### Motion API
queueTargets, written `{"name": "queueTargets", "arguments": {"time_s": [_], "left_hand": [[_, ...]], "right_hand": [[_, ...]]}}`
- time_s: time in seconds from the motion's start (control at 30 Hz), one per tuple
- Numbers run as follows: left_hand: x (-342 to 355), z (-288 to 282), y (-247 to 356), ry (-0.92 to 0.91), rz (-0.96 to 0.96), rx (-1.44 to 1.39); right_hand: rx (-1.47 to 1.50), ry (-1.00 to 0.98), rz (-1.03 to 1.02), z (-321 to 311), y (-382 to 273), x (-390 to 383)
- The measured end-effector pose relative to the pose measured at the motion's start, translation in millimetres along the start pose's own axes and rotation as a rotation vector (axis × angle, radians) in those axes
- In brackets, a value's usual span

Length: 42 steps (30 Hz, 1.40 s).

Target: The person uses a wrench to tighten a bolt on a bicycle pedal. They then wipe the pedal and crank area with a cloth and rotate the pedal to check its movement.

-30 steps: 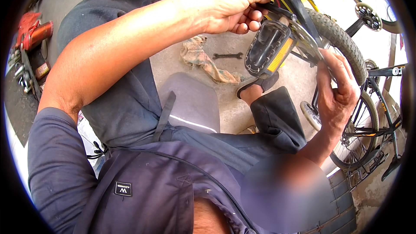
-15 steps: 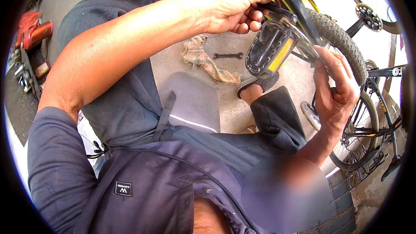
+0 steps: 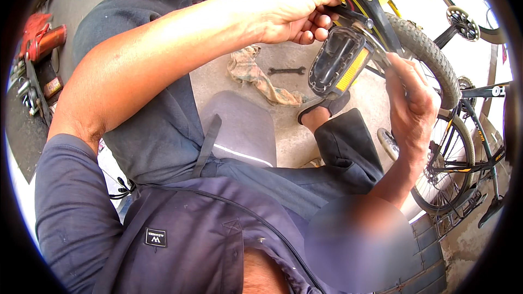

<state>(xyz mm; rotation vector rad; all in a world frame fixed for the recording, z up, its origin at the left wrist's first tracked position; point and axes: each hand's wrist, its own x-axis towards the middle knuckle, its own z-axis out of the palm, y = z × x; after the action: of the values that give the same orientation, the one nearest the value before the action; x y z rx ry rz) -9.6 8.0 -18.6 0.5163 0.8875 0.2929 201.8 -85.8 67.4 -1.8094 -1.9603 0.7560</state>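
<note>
From my remote station, I see the left hand (image 3: 297, 15) clamped on the black crank (image 3: 354, 16). The right hand (image 3: 412, 90) grips a flat metal tool (image 3: 378, 45) reaching the pedal (image 3: 339, 61), near and right of the left hand. A wrench (image 3: 286, 71) lies left of the pedal.

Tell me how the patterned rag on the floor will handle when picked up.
The rag is probably floppy, as it lies in loose creases. It looks thin, so likely light for its spread. Bunched unevenly, it seems more apt to drag than roll.
</note>
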Motion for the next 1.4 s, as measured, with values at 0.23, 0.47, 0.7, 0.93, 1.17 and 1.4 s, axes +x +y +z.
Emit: {"name": "queueTargets", "arguments": {"time_s": [0.23, 0.47, 0.7, 0.93, 1.17, 1.4], "left_hand": [[-1, 0, 1, 0.005, -0.024, -0.008], [-2, 1, 3, 0.014, -0.049, -0.029], [5, -8, -2, -0.024, -0.022, -0.110], [7, -10, -4, -0.061, 0.003, -0.070], [5, -9, -3, -0.035, 0.020, -0.071], [5, -8, -3, -0.012, 0.012, -0.069]], "right_hand": [[-0.055, -0.034, -0.012, 7, -1, 4], [0.022, -0.090, 0.029, 19, 10, 8], [0.058, -0.130, 0.084, 37, 6, 20], [0.239, -0.198, 0.128, 59, 8, 27], [0.081, -0.069, -0.006, 55, 10, 27], [0.414, -0.136, 0.175, 62, 9, 19]]}}
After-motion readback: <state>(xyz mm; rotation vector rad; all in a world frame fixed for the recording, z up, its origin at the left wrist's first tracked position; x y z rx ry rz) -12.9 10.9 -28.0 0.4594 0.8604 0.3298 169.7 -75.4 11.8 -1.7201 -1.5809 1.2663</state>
